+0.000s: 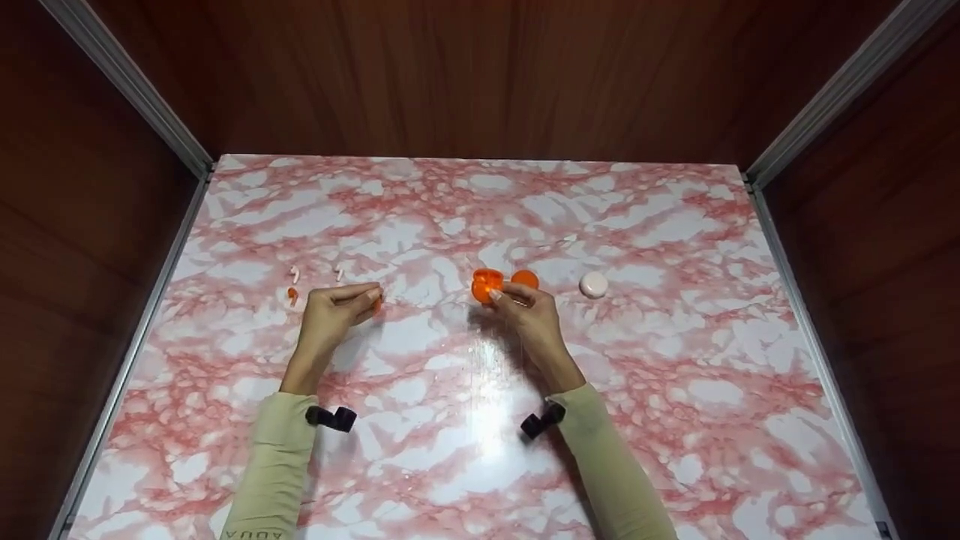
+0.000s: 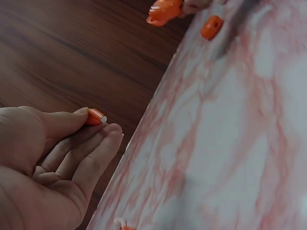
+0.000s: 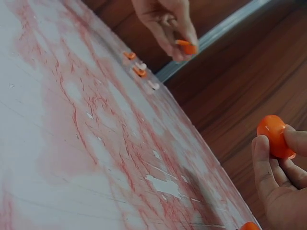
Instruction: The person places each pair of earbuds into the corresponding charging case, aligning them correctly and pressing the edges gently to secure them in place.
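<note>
Left fingers [image 2: 99,155] pinch 1 orange earbud [image 2: 95,116] — right fingers [image 3: 262,165], 1 case [image 3: 272,134].

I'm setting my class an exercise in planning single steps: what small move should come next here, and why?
Probably move the left hand across toward the orange case. The left hand pinches an orange earbud, while the right hand holds the case, whose lid looks raised, and a gap separates the two hands.

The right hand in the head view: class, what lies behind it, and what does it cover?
A round orange case rests on the table just beyond the right hand; the hand covers its near edge, which cannot be seen.
</note>
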Action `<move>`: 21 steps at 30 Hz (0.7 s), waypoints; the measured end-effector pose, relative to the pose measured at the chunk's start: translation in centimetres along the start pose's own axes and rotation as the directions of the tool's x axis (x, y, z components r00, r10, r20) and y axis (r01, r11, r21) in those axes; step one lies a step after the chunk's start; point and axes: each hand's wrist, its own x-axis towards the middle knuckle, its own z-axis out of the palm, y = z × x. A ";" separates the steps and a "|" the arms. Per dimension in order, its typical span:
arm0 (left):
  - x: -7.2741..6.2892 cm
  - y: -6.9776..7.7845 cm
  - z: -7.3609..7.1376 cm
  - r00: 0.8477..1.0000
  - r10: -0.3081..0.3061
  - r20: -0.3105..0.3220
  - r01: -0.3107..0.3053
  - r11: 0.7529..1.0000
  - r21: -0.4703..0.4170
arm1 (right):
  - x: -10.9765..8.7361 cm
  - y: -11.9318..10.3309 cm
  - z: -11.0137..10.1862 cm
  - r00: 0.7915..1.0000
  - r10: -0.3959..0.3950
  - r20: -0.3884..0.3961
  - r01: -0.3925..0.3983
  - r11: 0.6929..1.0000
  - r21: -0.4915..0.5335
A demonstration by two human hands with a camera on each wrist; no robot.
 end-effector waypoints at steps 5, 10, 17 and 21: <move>0.5 0.7 1.8 0.999 0.025 0.029 -0.021 0.992 -0.127 | 0.0 0.2 0.0 1.000 0.000 -0.003 0.000 1.000 -0.013; 1.2 1.4 3.9 0.998 0.039 0.059 -0.025 0.977 -0.213 | -0.2 0.1 0.0 1.000 0.008 -0.001 -0.008 1.000 0.022; 1.8 1.9 6.8 0.994 0.067 0.083 -0.045 0.967 -0.251 | -0.3 0.0 0.2 1.000 0.014 0.013 -0.015 0.999 0.042; 2.1 2.1 8.1 0.992 0.078 0.098 -0.049 0.961 -0.271 | -0.4 0.1 0.3 1.000 0.011 0.023 -0.012 0.999 0.042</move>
